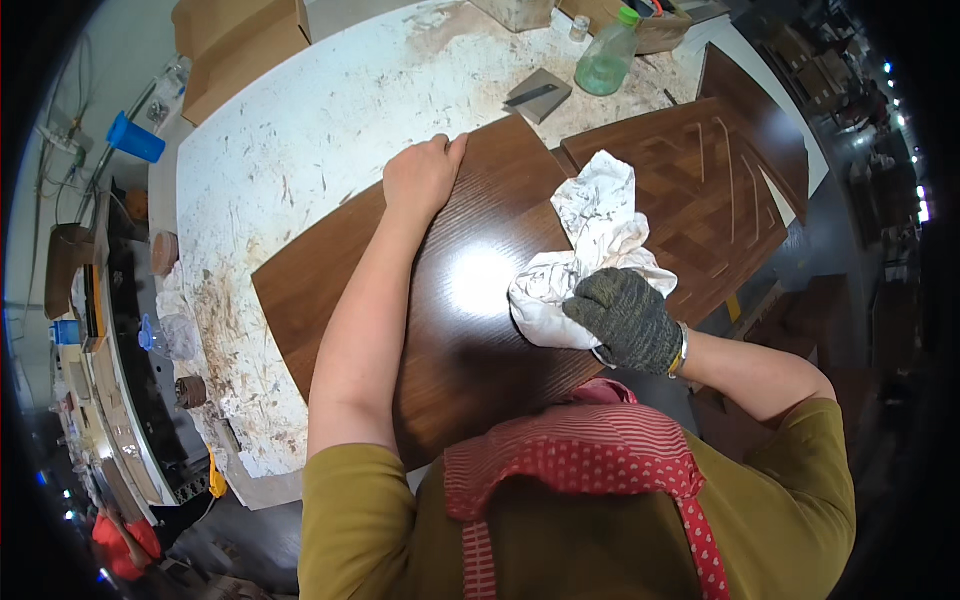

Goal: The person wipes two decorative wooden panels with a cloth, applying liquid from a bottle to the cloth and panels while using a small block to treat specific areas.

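A glossy dark brown wooden panel (350, 270) lies flat in front of me. My left hand (422, 178), bare, is at its far edge, the fingers curled over the edge and their tips hidden. A dark grey knit glove covers my right hand (630, 318), which is closed on a crumpled white cloth (597, 205). That cloth rests on the right part of the panel, its loose end spreading away from me. Right of it lies a second brown panel (690, 190) with a patchwork grain and thin raised strips. A third dark panel (765, 120) sits beyond that one.
The panels lie on a stained white table (300, 150). At its far side are a green-capped bottle (607, 55), a grey square block (540, 95) with a dark blade-like strip, and a cardboard box (240, 50). A blue cup (135, 137) hangs at left; a person in red (125, 545) is beyond.
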### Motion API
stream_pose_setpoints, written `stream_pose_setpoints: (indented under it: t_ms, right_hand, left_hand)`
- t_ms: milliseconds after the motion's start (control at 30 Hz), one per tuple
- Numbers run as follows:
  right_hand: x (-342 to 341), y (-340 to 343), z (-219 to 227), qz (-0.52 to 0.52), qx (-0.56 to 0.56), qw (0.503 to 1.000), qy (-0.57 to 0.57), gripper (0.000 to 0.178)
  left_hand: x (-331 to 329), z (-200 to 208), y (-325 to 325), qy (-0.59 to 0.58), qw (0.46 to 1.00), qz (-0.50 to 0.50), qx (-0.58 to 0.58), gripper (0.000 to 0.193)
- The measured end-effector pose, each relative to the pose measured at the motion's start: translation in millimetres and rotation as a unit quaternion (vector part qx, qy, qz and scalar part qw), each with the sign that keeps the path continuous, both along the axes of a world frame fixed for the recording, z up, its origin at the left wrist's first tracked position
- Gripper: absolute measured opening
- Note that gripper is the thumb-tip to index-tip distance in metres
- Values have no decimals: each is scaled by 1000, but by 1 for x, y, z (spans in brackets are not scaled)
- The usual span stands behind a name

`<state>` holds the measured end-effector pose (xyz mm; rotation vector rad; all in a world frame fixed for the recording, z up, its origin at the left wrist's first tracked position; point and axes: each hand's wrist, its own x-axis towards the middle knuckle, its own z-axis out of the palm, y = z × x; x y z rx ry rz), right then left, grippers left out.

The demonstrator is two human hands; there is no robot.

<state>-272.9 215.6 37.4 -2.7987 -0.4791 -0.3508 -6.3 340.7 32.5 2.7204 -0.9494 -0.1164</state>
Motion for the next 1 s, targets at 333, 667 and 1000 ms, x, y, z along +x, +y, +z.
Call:
stream_pose_setpoints:
  t_ms: [333, 667, 1000]
  right_hand:
    - [188, -61, 20, -93, 277, 954, -72, 29]
    - [11, -58, 74, -129, 495, 857, 56, 37]
    - [-25, -69, 42, -132, 797, 589, 16, 69]
  left_hand:
    - [6, -2, 0, 28, 999, 2, -33, 41]
    - [-88, 46, -40, 535, 702, -86, -462, 46]
    - [-112, 99, -40, 487, 752, -53, -440, 29]
